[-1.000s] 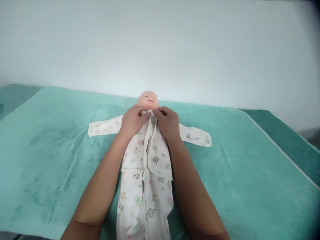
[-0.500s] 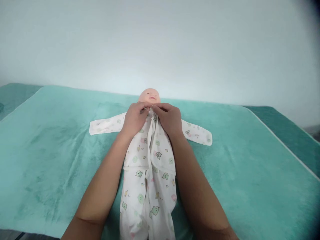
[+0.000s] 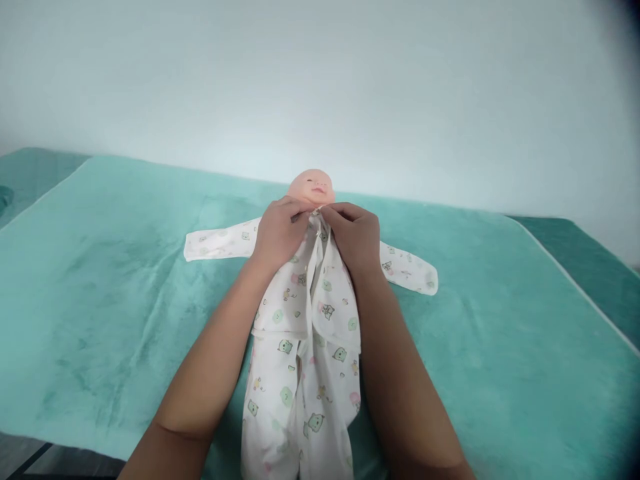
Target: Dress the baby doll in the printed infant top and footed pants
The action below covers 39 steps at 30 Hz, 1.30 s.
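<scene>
A baby doll [image 3: 311, 185] lies on its back with its head toward the wall. It wears a white baby jacket [image 3: 334, 303] printed with green and pink animals, and matching pants [image 3: 273, 413]. The jacket's front edges meet at the neck and part lower down; both sleeves stretch out sideways. My left hand [image 3: 283, 230] pinches the collar from the left, just under the chin. On the other side, my right hand [image 3: 353, 233] pinches the collar too, its fingertips close to the left ones. Whether a fastener sits between the fingertips is too small to tell.
A light green plush blanket [image 3: 475, 347] lies under the doll. Darker green fabric [image 3: 580, 257] shows at the far right and far left. A pale wall [image 3: 320, 80] rises behind. Grey floor [image 3: 65, 461] shows at the lower left.
The whole view has shifted a little, so the doll and hands appear slightly farther right. Both hands keep their pinch at the collar.
</scene>
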Each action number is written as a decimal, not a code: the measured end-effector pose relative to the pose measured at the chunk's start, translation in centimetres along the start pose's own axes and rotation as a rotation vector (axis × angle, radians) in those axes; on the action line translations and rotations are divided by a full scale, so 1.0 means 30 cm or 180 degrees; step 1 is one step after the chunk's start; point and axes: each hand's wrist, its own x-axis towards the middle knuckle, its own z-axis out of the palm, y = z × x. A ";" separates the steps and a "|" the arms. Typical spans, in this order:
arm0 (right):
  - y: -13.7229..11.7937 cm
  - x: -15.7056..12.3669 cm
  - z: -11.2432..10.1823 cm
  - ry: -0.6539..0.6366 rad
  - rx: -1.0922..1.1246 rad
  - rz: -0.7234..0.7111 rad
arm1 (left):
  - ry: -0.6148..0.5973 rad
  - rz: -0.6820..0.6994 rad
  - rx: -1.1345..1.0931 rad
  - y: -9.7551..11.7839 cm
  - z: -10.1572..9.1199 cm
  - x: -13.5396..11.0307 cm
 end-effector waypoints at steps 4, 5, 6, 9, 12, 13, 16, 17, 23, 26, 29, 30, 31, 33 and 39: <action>0.002 0.002 0.002 0.0008 -0.0075 0.0003 | 0.0133 -0.0059 -0.0028 -0.005 0.011 0.000; 0.002 0.002 0.002 0.0017 -0.0087 -0.0004 | 0.0163 -0.0076 -0.0041 -0.004 0.012 0.000; 0.001 0.001 0.002 0.0020 -0.0091 -0.0015 | 0.0188 -0.0099 -0.0049 -0.003 0.013 -0.001; -0.001 -0.003 0.002 -0.0002 -0.0047 -0.0049 | 0.0165 -0.0130 -0.0024 0.003 0.012 -0.002; -0.001 -0.006 0.002 -0.0089 0.0052 -0.0084 | 0.0122 -0.0104 0.0090 0.010 0.006 -0.004; 0.000 -0.006 0.003 -0.0124 0.0087 -0.0101 | 0.0113 -0.0102 0.0152 0.012 0.003 -0.004; 0.005 -0.006 0.003 -0.0225 0.0155 -0.0162 | 0.0080 -0.0127 0.0281 0.016 -0.004 -0.006; 0.007 -0.005 0.002 -0.0249 0.0157 -0.0193 | 0.0066 -0.0132 0.0281 0.017 -0.006 -0.006; 0.024 0.005 -0.007 -0.0478 0.0165 -0.0450 | 0.0071 -0.0123 0.0091 0.006 -0.007 -0.006; 0.033 0.011 -0.011 -0.0551 0.0172 -0.0477 | 0.0076 -0.0147 -0.0001 0.001 -0.005 -0.005; 0.039 0.017 -0.013 -0.0566 0.0243 -0.0345 | 0.0071 -0.0179 -0.0051 0.000 -0.002 -0.004; 0.040 0.018 -0.013 -0.0574 0.0274 -0.0292 | 0.0081 -0.0191 -0.0068 0.000 -0.001 -0.004; 0.040 0.018 -0.014 -0.0591 0.0300 -0.0252 | 0.0093 -0.0204 -0.0091 0.000 0.000 -0.004; 0.037 0.018 -0.015 -0.0650 0.0319 -0.0215 | 0.0110 -0.0231 -0.0140 -0.001 0.001 -0.004; 0.028 0.014 -0.022 -0.0780 0.0146 -0.0251 | 0.0069 -0.0158 -0.0132 -0.003 0.002 -0.004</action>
